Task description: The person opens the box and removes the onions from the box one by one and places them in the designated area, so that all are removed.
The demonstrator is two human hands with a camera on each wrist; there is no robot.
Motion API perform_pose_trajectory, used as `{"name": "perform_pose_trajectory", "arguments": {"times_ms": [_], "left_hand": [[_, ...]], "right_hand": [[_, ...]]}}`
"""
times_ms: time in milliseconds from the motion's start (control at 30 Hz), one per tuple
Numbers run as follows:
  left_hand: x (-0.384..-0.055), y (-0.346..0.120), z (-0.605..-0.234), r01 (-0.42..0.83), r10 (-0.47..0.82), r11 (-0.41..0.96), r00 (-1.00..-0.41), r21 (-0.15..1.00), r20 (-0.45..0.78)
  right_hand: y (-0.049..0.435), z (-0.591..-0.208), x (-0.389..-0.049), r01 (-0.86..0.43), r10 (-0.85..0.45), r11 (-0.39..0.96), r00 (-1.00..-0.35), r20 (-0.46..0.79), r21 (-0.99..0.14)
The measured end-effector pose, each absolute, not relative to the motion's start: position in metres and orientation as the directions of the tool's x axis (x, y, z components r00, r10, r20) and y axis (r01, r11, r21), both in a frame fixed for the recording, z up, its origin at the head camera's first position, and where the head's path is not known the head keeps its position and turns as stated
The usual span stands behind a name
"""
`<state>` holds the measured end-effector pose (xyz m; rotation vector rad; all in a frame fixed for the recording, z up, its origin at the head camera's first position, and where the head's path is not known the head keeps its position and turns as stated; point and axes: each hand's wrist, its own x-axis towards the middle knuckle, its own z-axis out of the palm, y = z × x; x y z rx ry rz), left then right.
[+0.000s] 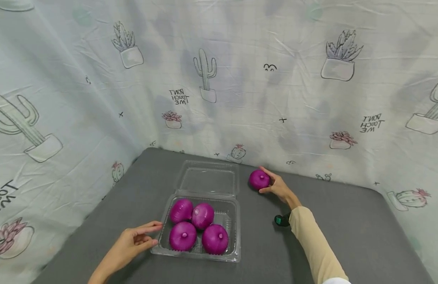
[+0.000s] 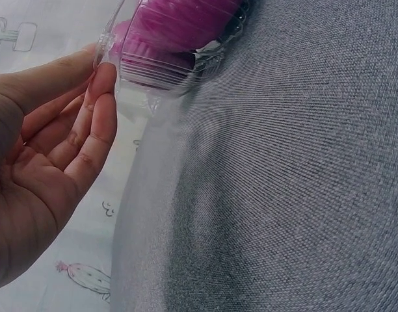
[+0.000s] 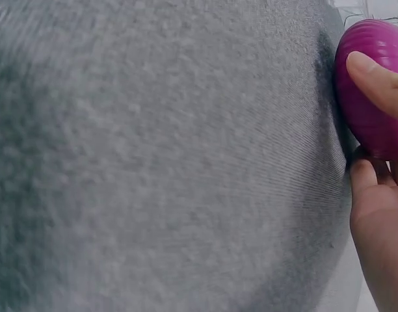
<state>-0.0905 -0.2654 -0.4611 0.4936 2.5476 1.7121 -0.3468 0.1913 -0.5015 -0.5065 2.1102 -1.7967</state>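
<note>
A clear plastic clamshell box (image 1: 236, 236) lies on the grey table with its lid folded back, and several purple onions (image 1: 183, 236) sit inside. At its left wall is my left hand (image 1: 128, 246); in the left wrist view its thumb and fingertips (image 2: 103, 79) pinch the rim. To the right of the lid, my right hand (image 1: 280, 188) grips a single purple onion (image 1: 259, 180) that rests on the table. The right wrist view shows the thumb (image 3: 374, 81) across one side of this onion and fingers along the other, partly cut off by the frame edge.
The open lid (image 1: 208, 179) lies flat behind the box. A small black object with a green face (image 1: 282, 220) is by the right wrist. The grey table (image 1: 268, 252) ends against a hanging white curtain (image 1: 247, 98) printed with potted cacti, at the back and sides.
</note>
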Motion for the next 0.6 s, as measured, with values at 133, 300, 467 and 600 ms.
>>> {"name": "perform_pose_trajectory", "arguments": {"times_ms": [133,300,467,600], "left_hand": [[-0.091,-0.265,-0.461,0.235,0.282,0.334,-0.949,0.913,0.141],[-0.09,-0.265,-0.459,0.235,0.28,0.336,-0.95,0.912,0.141],[-0.09,-0.263,-0.457,0.207,0.258,0.346,-0.959,0.915,0.119],[-0.09,-0.263,-0.457,0.204,0.256,0.355,-0.96,0.912,0.114]], "right_hand": [[0.196,-0.498,-0.345,-0.045,-0.483,0.131,-0.875,-0.024,-0.99],[0.2,-0.494,-0.345,-0.051,-0.5,0.137,-0.866,-0.024,-0.989],[0.203,-0.493,-0.346,-0.059,-0.515,0.15,-0.857,-0.028,-0.987],[0.209,-0.492,-0.346,-0.067,-0.514,0.146,-0.857,-0.018,-0.987]]}}
